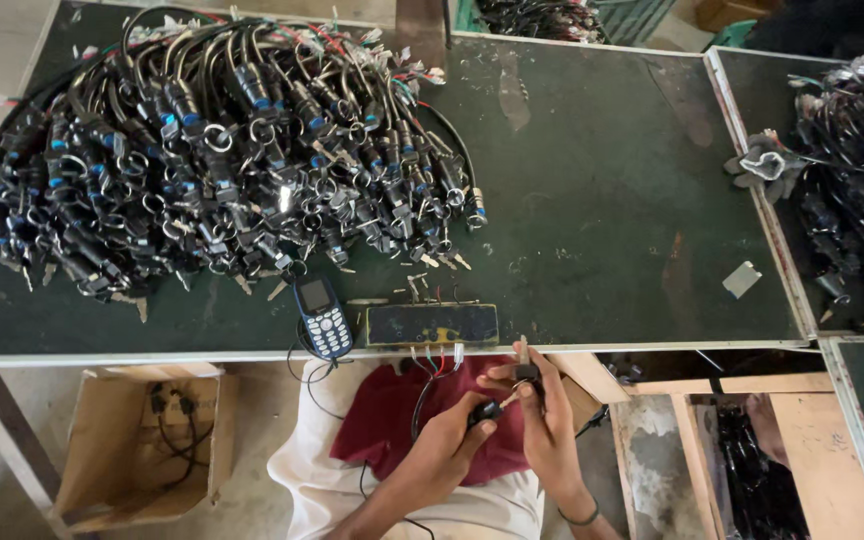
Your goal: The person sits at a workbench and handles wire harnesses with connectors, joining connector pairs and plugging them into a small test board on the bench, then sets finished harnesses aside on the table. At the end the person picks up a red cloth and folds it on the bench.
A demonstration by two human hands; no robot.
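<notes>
Below the near tabletop (602, 250) edge, our left hand (447, 440) grips a black switch (485, 411); our right hand (542, 410) pinches its key (525, 372).

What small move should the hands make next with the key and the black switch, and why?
Probably turn the key: the right hand pinches it above the black switch that the left hand grips, and its wires run up to the flat box at the table edge.

left hand (452, 432), right hand (542, 405), fingers pinched together
</notes>
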